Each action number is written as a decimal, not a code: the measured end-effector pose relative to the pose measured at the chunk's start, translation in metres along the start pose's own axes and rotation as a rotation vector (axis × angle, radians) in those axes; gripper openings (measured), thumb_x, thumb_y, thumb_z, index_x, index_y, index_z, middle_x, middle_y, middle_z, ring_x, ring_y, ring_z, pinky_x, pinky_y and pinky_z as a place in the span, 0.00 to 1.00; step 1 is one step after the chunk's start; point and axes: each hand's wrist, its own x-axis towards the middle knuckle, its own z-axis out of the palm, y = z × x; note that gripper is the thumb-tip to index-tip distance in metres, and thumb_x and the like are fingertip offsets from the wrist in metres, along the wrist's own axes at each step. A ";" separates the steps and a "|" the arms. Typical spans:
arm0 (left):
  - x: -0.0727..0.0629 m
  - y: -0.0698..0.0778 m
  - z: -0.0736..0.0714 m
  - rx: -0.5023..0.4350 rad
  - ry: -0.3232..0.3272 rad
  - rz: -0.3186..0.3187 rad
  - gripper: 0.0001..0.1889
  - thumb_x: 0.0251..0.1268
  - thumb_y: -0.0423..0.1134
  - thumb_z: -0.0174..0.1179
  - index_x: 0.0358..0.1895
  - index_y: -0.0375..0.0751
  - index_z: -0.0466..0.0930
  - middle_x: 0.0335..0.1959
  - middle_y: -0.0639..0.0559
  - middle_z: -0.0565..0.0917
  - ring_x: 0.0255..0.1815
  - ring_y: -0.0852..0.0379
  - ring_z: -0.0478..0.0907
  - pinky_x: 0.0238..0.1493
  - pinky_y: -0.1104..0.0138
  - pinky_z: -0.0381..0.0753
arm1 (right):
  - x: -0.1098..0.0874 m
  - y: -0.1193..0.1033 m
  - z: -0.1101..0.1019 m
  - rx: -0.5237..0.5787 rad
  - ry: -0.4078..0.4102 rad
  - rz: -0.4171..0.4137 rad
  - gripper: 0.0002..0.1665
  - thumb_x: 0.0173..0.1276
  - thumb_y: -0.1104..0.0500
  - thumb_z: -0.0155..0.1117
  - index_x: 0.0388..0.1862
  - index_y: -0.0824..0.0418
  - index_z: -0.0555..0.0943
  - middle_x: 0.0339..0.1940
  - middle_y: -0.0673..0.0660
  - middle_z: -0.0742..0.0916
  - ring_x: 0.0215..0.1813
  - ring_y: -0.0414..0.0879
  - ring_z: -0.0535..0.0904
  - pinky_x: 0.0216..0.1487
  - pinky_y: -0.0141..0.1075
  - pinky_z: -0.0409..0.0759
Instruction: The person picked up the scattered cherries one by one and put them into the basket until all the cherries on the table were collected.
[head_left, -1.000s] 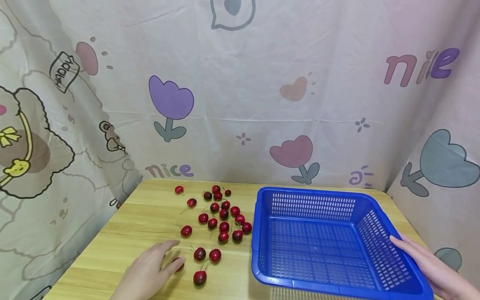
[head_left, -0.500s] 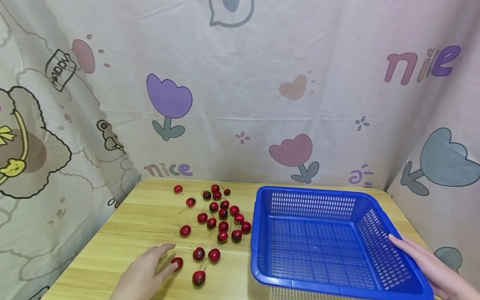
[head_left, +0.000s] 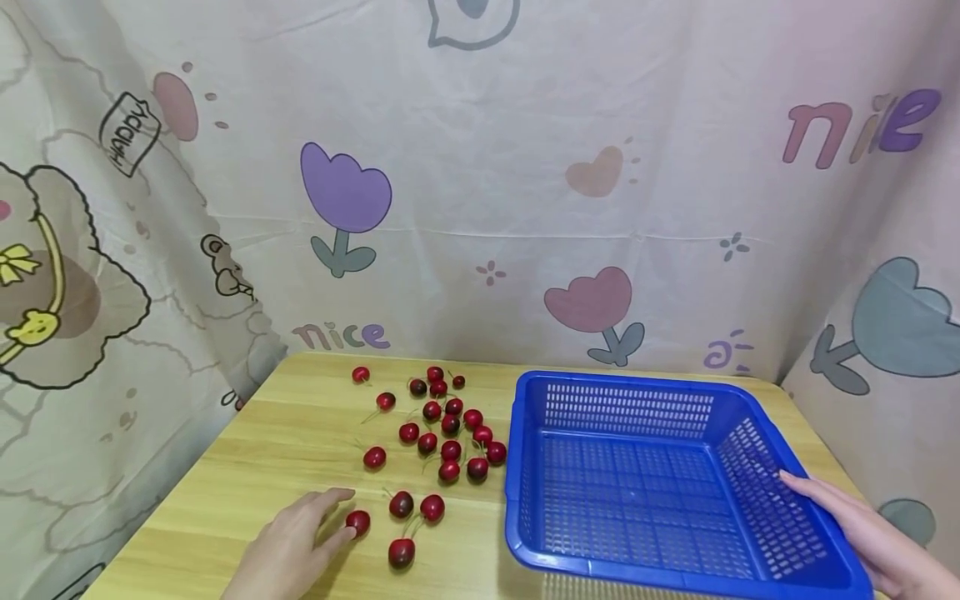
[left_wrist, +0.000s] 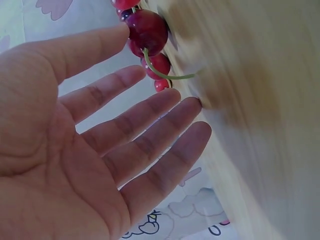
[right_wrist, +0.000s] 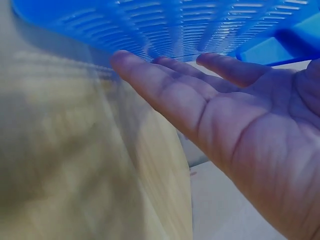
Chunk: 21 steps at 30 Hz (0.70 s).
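My left hand [head_left: 288, 542] hovers low at the table's near left, its fingers stretched and spread. Its thumb tip meets or overlaps a dark red cherry [head_left: 358, 523]. In the left wrist view that cherry [left_wrist: 148, 33] shows a curved green stem, and the fingers stand apart from it. My right hand [head_left: 862, 525] holds the right side of a blue plastic basket [head_left: 630, 500], the thumb over the rim. The right wrist view has the other fingers [right_wrist: 170, 90] lying along the basket's slotted outer wall; the thumb's tip is hidden there.
Three cherries [head_left: 401, 552] lie just right of the left hand. Farther back, several more cherries [head_left: 450, 425] are scattered left of the basket on the wooden table [head_left: 247, 467]. A printed cloth [head_left: 465, 167] hangs behind and at both sides.
The left thumb and fingers have shifted slightly around the near cherry, which now shows more fully than a second ago. The right hand and basket stay put; the head view has shifted slightly.
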 end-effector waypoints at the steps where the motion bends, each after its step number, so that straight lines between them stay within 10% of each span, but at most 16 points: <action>1: 0.000 0.000 0.000 -0.003 0.000 0.004 0.24 0.66 0.46 0.75 0.65 0.50 0.84 0.62 0.42 0.87 0.62 0.37 0.85 0.57 0.37 0.86 | 0.000 0.000 0.000 0.006 -0.004 0.002 0.35 0.90 0.39 0.17 0.57 0.33 0.79 0.62 0.62 0.87 0.65 0.64 0.87 0.69 0.60 0.82; 21: 0.001 0.008 0.001 -0.076 -0.001 0.064 0.20 0.62 0.35 0.77 0.57 0.52 0.88 0.58 0.52 0.89 0.61 0.45 0.86 0.63 0.43 0.85 | 0.009 0.000 0.004 0.025 -0.017 0.003 0.34 0.91 0.42 0.19 0.61 0.39 0.80 0.63 0.63 0.88 0.65 0.63 0.87 0.68 0.55 0.85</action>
